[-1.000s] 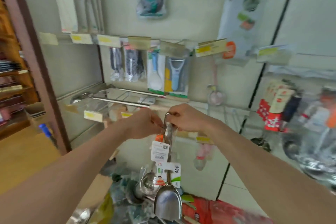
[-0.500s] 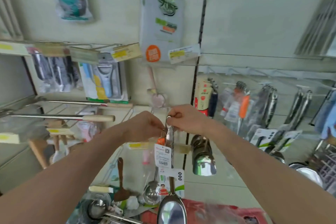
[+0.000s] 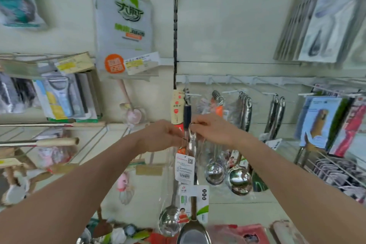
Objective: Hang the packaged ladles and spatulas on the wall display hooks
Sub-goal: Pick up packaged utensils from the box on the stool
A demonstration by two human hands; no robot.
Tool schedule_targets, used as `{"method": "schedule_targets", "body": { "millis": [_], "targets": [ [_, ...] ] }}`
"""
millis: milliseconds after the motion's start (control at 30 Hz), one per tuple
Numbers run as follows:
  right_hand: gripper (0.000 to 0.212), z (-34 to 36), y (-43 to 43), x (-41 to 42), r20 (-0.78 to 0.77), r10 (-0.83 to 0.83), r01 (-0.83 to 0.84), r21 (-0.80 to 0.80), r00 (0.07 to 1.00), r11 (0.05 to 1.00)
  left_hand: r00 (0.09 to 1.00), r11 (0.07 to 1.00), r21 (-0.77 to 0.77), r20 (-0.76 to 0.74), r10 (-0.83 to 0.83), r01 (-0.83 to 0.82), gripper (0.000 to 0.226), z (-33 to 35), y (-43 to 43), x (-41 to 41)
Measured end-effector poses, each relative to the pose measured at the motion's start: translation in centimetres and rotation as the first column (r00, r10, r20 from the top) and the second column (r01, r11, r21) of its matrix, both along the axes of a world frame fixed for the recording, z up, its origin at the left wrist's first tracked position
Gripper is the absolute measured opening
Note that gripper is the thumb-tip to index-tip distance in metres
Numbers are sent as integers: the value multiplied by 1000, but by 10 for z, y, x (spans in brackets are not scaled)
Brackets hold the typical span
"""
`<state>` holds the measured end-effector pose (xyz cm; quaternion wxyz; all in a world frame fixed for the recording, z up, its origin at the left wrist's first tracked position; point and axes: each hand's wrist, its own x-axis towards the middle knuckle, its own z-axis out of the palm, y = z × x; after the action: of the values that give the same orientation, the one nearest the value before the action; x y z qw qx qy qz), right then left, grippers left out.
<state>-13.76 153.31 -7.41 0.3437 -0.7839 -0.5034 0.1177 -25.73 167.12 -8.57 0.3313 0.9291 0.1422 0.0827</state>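
On the wall (image 3: 227, 25) in front of us runs a row of white hooks (image 3: 232, 91). Shiny hung ladles (image 3: 239, 179) dangle from some of them. We hold two more things up in front of that row, a bit lower than the hooks. They are a spatula (image 3: 193, 232) and a ladle (image 3: 168, 222), each in a clear bag, hanging straight down from our fingers. Neither one is on a hook yet.

We think a few things could go wrong. The two bags touch each other and their paper tags overlap. If we lift one up to a hook, the other may catch on it and get dragged along. The loop at the top is small and a hook tip is thin, so we could miss. Then the thing would fall onto the heap of goods (image 3: 122, 232) below. The hooks close by look crowded, so we might bump what hangs there.

Our left hand (image 3: 164, 136) has its fingers curled and pinches the top of the ladle. Our right hand (image 3: 212, 128) also has curled fingers and pinches the metal loop at the top of the spatula. The two hands are very close together. A small white tag (image 3: 184, 168) hangs just under the left hand.
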Motion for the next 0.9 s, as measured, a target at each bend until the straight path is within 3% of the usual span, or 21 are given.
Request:
{"method": "schedule_targets", "body": {
  "millis": [300,600,900],
  "targets": [
    [28,-6,-36,35,-87,-112,118,66,990,991,995,987,-130,35,-93,96,10,-4,-29,42],
    [28,5,-67,47,-133,-283,294,69,950,953,979,973,-120,77,-190,198,13,5,-38,77],
    [21,0,-103,55,-111,-457,467,88,882,880,944,943,-52,16,-329,329,17,6,-66,104]
  ]
}}
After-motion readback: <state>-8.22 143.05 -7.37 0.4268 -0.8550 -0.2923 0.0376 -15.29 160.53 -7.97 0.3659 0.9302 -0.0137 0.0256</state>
